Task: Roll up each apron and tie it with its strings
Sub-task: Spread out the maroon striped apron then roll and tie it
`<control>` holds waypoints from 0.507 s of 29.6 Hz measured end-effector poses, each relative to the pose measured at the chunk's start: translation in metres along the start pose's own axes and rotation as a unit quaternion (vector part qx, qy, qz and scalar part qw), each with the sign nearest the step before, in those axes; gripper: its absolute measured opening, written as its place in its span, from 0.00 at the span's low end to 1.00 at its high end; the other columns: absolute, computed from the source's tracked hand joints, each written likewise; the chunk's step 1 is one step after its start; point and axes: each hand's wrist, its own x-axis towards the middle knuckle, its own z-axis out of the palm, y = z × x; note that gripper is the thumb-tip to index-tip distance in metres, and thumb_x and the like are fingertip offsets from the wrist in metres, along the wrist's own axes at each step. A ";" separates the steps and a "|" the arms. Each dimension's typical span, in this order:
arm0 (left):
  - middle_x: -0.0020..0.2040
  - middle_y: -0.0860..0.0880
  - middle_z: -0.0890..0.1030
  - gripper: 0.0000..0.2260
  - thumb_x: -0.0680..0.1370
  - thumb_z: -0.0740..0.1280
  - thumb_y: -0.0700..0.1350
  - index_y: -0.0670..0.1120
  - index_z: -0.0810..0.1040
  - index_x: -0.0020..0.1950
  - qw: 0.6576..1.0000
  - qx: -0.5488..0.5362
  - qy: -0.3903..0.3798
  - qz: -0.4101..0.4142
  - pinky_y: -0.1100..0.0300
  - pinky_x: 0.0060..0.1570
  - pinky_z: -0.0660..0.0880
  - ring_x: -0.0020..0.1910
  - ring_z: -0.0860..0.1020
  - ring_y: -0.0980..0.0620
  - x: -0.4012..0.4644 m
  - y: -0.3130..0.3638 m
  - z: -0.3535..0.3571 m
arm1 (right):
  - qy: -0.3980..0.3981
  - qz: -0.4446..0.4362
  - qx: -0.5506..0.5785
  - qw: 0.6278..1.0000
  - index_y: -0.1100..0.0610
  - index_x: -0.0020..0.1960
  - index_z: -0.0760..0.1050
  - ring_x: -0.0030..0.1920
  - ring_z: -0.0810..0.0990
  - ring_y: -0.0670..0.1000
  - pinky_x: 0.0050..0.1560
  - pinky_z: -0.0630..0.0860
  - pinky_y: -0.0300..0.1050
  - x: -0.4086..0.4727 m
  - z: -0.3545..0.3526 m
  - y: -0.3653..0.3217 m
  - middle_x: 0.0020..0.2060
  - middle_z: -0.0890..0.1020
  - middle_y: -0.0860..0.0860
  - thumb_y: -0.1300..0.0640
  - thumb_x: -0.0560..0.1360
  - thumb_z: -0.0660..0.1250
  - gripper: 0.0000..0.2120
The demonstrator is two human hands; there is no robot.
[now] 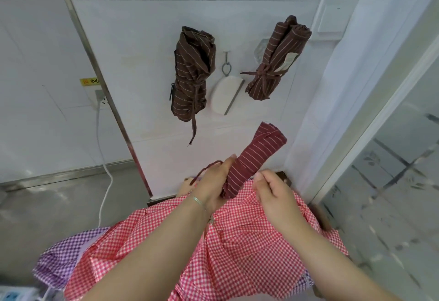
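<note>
- My left hand (215, 179) grips the rolled maroon striped apron (251, 160) round its lower end — the roll slants up and to the right, above my fingers.
- A maroon string (206, 168) loops out just left of that hand.
- My right hand (273, 191) sits just right of the roll's lower end, fingers curled; probably pinching a string, but I cannot tell.
- Two brown striped rolls, left (191, 75) and right (276, 59), hang tied on the wall (142, 39).
- Red gingham cloth (237, 241) lies under both forearms.
</note>
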 end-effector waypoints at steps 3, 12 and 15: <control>0.29 0.47 0.78 0.11 0.82 0.61 0.48 0.44 0.79 0.47 0.999 -0.009 -0.005 -0.051 0.67 0.22 0.69 0.23 0.76 0.53 0.004 -0.008 -0.002 | 0.081 -0.107 -0.195 0.972 0.55 0.44 0.77 0.45 0.71 0.39 0.44 0.69 0.30 -0.001 0.003 0.005 0.46 0.73 0.45 0.53 0.80 0.60 0.10; 0.36 0.46 0.79 0.14 0.83 0.54 0.49 0.42 0.74 0.49 0.968 0.078 -0.156 -0.183 0.68 0.19 0.67 0.26 0.76 0.54 0.008 -0.019 -0.016 | 0.044 -0.397 -0.397 0.827 0.56 0.40 0.79 0.68 0.70 0.54 0.74 0.53 0.60 0.012 -0.027 0.017 0.60 0.80 0.51 0.55 0.76 0.61 0.11; 0.30 0.49 0.80 0.11 0.83 0.55 0.40 0.41 0.73 0.45 0.952 0.183 -0.182 -0.162 0.66 0.22 0.71 0.25 0.77 0.57 -0.004 -0.018 -0.005 | 0.053 -0.452 -0.373 0.809 0.57 0.39 0.79 0.56 0.78 0.53 0.74 0.52 0.63 0.025 -0.035 0.019 0.47 0.83 0.50 0.55 0.80 0.58 0.15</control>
